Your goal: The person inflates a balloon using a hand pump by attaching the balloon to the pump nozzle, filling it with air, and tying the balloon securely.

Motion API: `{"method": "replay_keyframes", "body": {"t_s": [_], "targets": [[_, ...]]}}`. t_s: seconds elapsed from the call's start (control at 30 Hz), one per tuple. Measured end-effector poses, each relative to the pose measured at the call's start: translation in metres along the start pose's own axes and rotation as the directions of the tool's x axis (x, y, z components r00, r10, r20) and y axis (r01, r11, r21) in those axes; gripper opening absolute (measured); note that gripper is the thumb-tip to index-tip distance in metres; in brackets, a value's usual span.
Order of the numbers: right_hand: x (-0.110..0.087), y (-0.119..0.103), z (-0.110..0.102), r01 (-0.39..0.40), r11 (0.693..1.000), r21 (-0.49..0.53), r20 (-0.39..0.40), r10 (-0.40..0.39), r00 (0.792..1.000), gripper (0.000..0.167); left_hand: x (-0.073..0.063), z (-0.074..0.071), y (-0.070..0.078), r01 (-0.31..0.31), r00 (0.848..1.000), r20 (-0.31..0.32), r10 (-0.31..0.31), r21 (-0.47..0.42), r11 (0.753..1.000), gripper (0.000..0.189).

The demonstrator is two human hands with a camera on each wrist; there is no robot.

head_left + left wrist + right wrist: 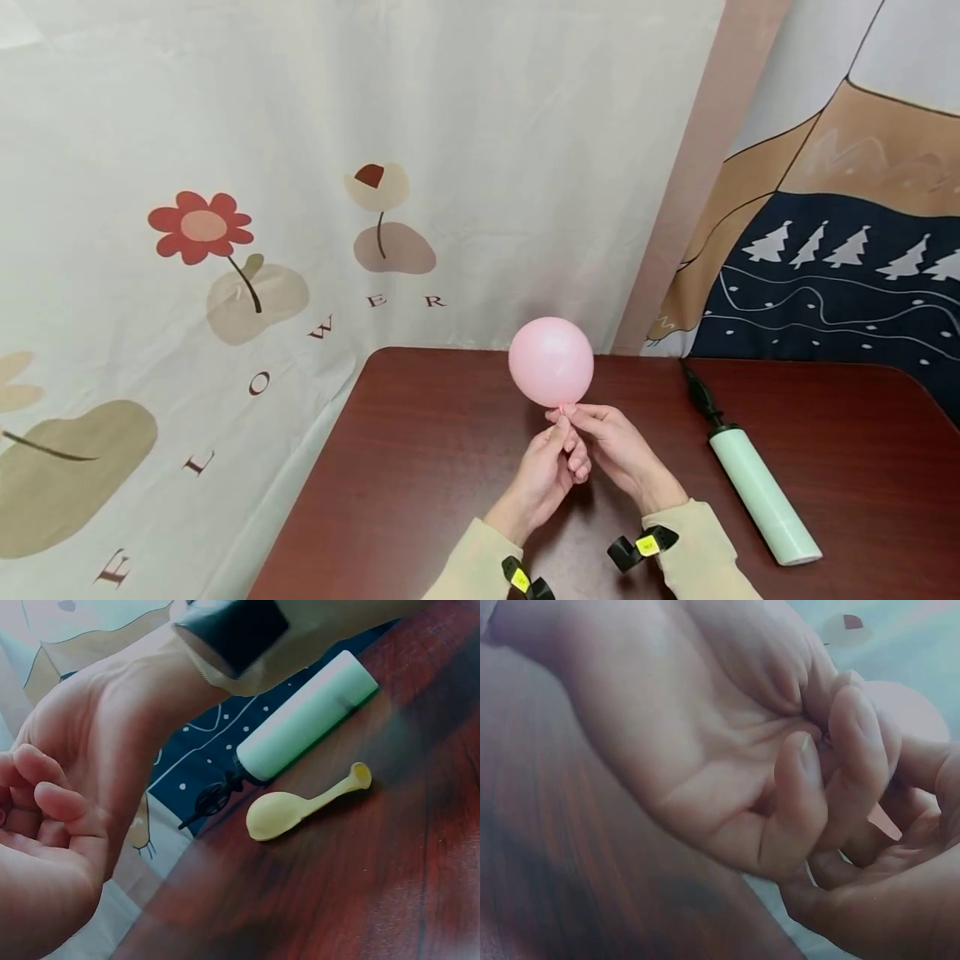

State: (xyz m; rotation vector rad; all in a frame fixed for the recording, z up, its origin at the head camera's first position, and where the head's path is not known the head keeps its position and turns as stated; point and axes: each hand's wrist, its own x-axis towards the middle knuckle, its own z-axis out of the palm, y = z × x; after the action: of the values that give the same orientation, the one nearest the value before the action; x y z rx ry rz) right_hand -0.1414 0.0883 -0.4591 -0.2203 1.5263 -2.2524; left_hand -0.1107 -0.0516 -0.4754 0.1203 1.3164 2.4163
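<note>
A smooth, glossy pink balloon, nearly a sphere, is held above the bench, whose reddish-brown top shows streaky wood grain. The left hand and right hand pinch its thin, tapering neck. A limp yellow balloon with a flared mouth lies near a pale green cylindrical pump with a tapered black nozzle.
</note>
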Motion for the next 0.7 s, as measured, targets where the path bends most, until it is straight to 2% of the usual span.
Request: {"method": "replay_keyframes", "body": {"t_s": [0.2,0.33,0.47,0.57,0.63,0.7], "targets": [[-0.004,-0.001,0.001,0.008,0.999,-0.049,-0.09,-0.012,0.996,0.021,-0.004,0.003,-0.005,-0.021,0.999,0.044,0.019,0.045,0.999,0.038],[-0.007,-0.003,0.003,0.048,0.981,-0.186,-0.117,-0.07,0.991,0.03,-0.005,0.003,-0.006,-0.039,0.998,0.06,0.035,0.081,0.996,0.033],[-0.006,-0.004,0.002,0.091,0.932,-0.351,-0.1,-0.134,0.986,0.036,-0.007,0.0,-0.006,-0.008,0.999,0.052,0.0,0.135,0.991,0.03],[-0.006,-0.005,0.0,0.116,0.885,-0.451,-0.097,-0.178,0.979,0.033,-0.009,-0.005,-0.005,0.014,0.996,0.079,-0.034,0.234,0.972,0.034],[-0.007,-0.007,-0.002,0.126,0.844,-0.521,-0.101,-0.208,0.973,0.032,-0.011,-0.009,-0.002,-0.015,0.992,0.121,-0.026,0.321,0.947,0.037],[-0.008,-0.009,-0.005,0.117,0.796,-0.594,-0.108,-0.223,0.969,0.03,-0.013,-0.011,0.003,-0.083,0.985,0.169,0.017,0.39,0.917,0.037]]}}
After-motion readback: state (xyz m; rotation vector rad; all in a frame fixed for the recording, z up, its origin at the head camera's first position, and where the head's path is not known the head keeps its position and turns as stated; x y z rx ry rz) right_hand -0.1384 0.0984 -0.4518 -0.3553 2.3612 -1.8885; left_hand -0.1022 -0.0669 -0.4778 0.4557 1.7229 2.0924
